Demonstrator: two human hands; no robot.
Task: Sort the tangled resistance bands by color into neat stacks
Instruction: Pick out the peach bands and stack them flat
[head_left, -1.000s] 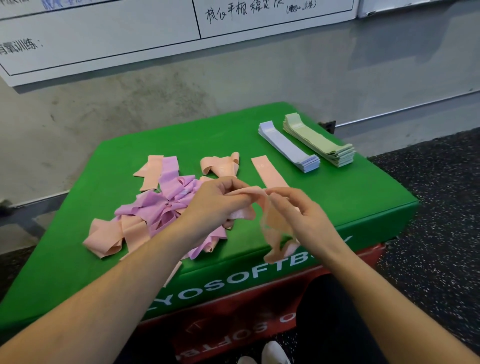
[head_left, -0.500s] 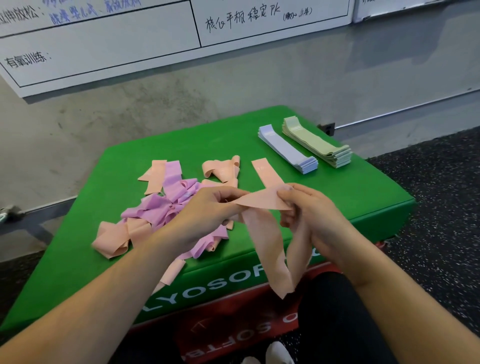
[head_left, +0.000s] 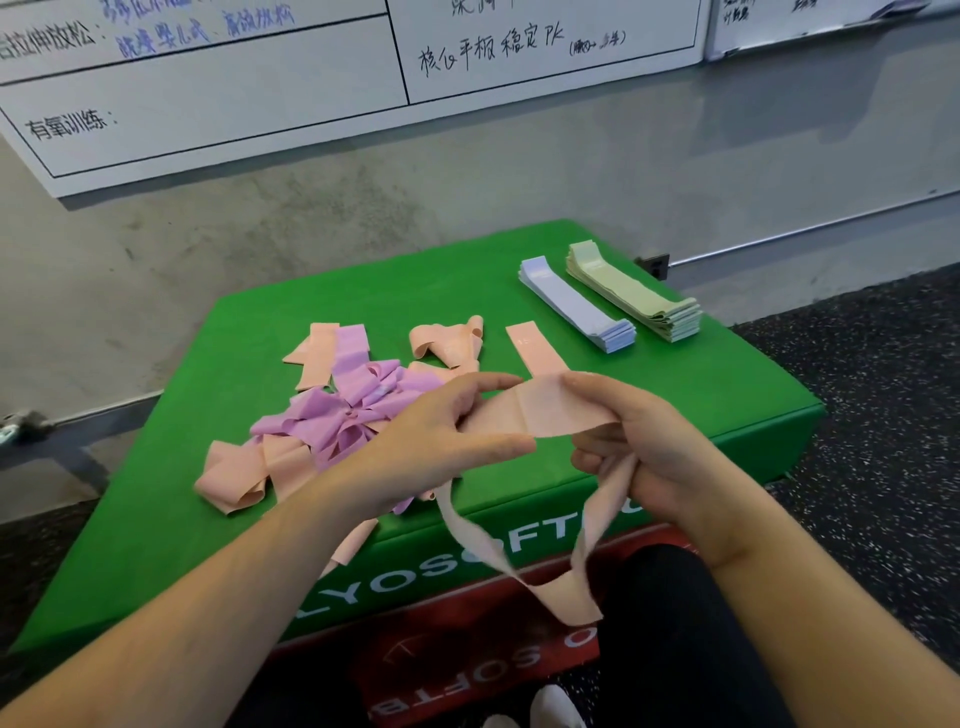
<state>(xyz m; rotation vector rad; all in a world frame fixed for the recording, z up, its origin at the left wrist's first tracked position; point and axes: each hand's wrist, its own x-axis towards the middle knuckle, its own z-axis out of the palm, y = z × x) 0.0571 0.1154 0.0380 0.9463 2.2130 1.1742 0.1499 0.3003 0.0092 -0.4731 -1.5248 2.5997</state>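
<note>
The left hand (head_left: 447, 431) has its thumb and fingers held out nearly straight, with one end of a peach band (head_left: 540, 415) between thumb and forefinger. The right hand (head_left: 644, 447) curls its fingers round the other end of the same band, thumb on top. The band is a thin, matte, rubbery loop; it stretches flat between the hands, and the rest hangs down past the near edge of the table in a twisted loop.

Behind the left hand lies the tangled pile (head_left: 332, 415) of lilac and peach bands, crumpled and folded over each other, some curled into open loops. A small knot of peach bands (head_left: 449, 340) sits just beyond, and one flat peach band (head_left: 535, 348) lies straight beside it. At the far right stand two neat stacks, well apart from the pile: a pale blue stack (head_left: 576, 306) and, just beside it on the right, a pale green stack (head_left: 634, 299).

The table (head_left: 701, 395) is a padded green box with a fuzzy top; white letters on its near face read "LYOSOFT". Below it a red box (head_left: 467, 665) shows "SOFT" upside down. On the wall a whiteboard (head_left: 260, 98) carries handwritten Chinese, including "有氧训练:" and "PK".
</note>
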